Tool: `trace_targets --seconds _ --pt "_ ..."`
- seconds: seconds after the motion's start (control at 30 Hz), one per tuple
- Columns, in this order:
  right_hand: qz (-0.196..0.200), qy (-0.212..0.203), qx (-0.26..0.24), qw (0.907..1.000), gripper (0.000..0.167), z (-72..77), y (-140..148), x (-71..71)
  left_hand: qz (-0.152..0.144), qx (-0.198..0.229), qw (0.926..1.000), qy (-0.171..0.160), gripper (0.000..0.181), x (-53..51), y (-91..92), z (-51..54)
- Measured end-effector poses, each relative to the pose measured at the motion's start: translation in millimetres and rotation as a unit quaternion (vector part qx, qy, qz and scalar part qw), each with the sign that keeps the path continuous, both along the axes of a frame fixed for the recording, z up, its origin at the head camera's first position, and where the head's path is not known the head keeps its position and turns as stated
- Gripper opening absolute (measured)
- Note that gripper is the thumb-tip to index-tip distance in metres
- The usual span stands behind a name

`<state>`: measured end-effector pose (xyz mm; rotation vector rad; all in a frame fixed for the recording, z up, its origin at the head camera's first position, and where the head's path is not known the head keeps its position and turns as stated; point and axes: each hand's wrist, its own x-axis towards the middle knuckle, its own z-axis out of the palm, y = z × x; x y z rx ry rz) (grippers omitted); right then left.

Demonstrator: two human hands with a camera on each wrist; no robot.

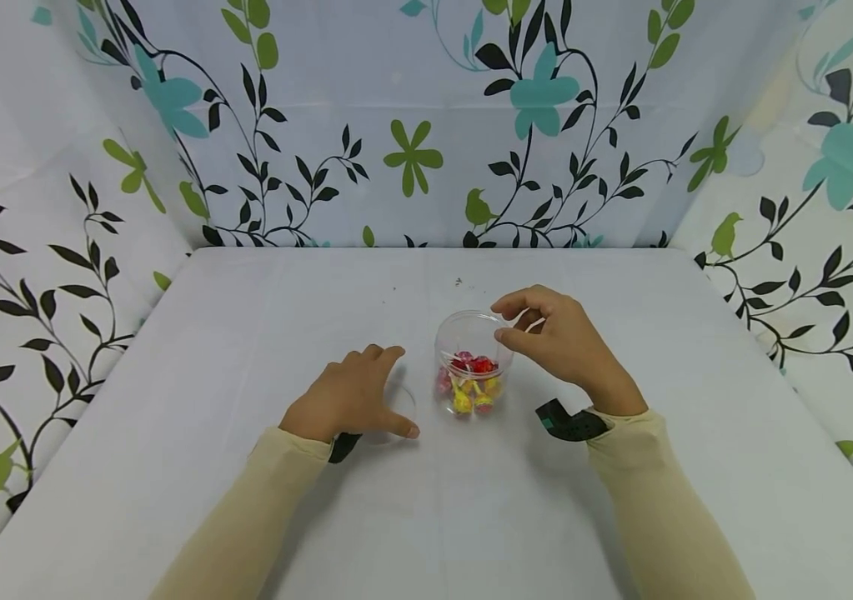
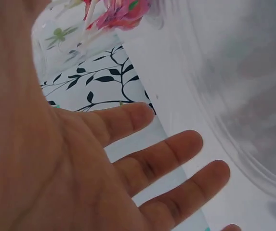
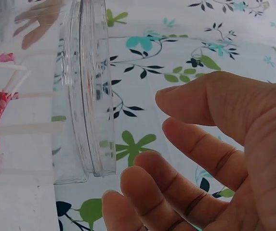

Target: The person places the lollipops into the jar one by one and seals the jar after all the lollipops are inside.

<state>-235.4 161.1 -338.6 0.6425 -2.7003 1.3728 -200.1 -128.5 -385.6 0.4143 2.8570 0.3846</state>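
Observation:
A clear plastic jar stands upright near the middle of the table, holding several lollipops in red, pink and yellow wrappers. My right hand hovers at the right of its upper part, fingers loosely bent. In the right wrist view a gap shows between those fingers and the jar's rim. Left of the jar, my left hand is spread over a clear round lid that it partly hides. The left wrist view shows the fingers apart, holding nothing, with a clear round rim beside them.
White cloth covers the table. Leaf-patterned curtains hang behind it and along both sides. Small dark marks dot the cloth beyond the jar.

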Motion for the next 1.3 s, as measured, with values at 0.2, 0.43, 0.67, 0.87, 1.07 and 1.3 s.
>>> trace_targets --seconds 0.2,0.43,0.67,0.87,1.07,1.3 --pt "0.003 -0.008 -0.007 0.9999 0.028 0.2 0 0.4 0.007 -0.040 0.9991 0.014 0.116 11.1 -1.7 -6.7" --pt "0.004 -0.010 -0.004 0.9999 0.026 0.6 0 1.1 0.009 -0.061 0.9980 0.016 0.106 17.6 -2.5 -10.4" --pt "0.000 -0.012 -0.003 0.9999 0.026 0.8 1 1.3 -0.001 -0.076 0.9967 0.027 0.100 14.7 -3.2 -12.4" --pt "-0.001 -0.013 -0.002 0.9999 0.026 3.0 1 1.6 -0.010 -0.052 0.9974 0.049 0.100 9.4 -7.4 -8.1" --pt "-0.001 -0.013 -0.004 0.9999 0.024 3.3 0 1.7 -0.017 0.010 0.9965 0.081 0.099 5.7 -11.0 0.0" --pt "-0.002 -0.011 -0.005 0.9999 0.025 2.0 1 1.4 -0.020 0.075 0.9854 0.152 0.098 3.2 -11.6 7.0"
